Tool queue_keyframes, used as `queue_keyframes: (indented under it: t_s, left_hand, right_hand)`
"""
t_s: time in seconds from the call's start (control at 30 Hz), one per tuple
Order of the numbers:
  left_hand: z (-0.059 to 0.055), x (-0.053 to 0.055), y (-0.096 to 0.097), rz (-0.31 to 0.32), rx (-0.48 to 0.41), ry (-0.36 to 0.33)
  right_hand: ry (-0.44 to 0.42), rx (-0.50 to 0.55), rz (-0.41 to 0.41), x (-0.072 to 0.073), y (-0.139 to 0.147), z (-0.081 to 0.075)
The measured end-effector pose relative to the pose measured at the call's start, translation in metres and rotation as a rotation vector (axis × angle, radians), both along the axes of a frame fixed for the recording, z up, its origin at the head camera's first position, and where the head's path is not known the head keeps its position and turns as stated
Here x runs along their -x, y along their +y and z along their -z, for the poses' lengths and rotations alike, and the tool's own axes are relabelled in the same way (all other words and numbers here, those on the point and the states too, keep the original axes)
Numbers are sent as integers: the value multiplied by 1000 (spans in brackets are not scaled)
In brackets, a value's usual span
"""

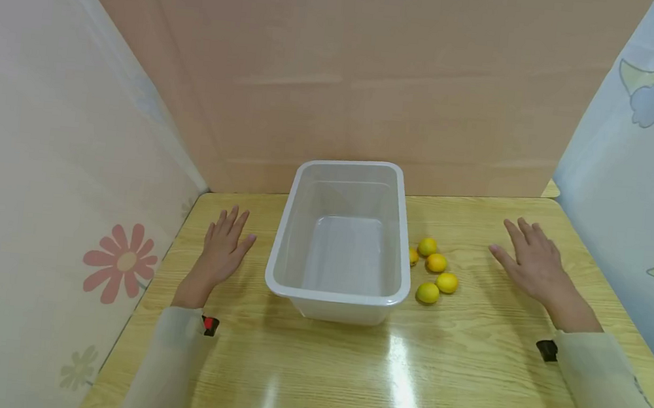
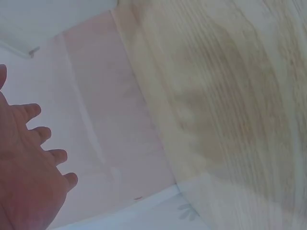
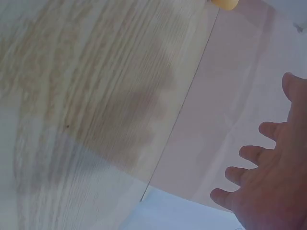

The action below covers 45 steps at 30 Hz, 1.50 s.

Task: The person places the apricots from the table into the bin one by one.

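Note:
A deep white plastic tub [image 1: 337, 297] stands on the wooden table, its inside bare. Several yellow lemons [image 1: 436, 262], some tinged green, lie in a loose group against and beside its right wall; one is partly hidden by the rim. To the left of the tub is my left hand [image 1: 221, 249], palm down with fingers extended and holding nothing. My right hand [image 1: 534, 263] hovers right of the lemons, fingers spread, also holding nothing. Both wrist views show the hands apart from the table surface.
The wooden table [image 1: 322, 381] reaches back to a pinkish-brown cloth wall [image 1: 374, 84]. A flower-patterned panel [image 1: 58, 171] borders the left side, and a panel with a moon and star [image 1: 629, 194] borders the right.

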State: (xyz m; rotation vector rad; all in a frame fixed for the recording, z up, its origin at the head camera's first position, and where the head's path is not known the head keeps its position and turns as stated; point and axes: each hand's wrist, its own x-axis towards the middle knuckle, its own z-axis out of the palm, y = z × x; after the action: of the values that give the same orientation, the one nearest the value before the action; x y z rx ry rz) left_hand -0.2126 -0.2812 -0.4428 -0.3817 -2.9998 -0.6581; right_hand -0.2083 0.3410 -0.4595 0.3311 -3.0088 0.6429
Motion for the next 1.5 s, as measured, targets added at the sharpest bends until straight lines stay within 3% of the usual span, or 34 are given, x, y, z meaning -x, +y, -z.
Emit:
queue_keyframes:
  t_s: [0.2,0.47,0.77,1.17,1.5]
  left_hand:
    - [-11,-8,6,39,-39,34]
    - [-23,-13,16,95,-65,89]
    - [-37,-20,29,168,-99,118]
    - [-44,-25,44,255,-110,141]
    - [-49,-36,59,330,-70,142]
  right_hand:
    - [27,66,-32,-6,-8,-1]
    - [-62,173,-53,-15,-18,-3]
    - [-89,185,-76,-21,-27,0]
    - [-88,196,-131,-27,-38,5]
    - [-104,187,-171,-32,-47,6]
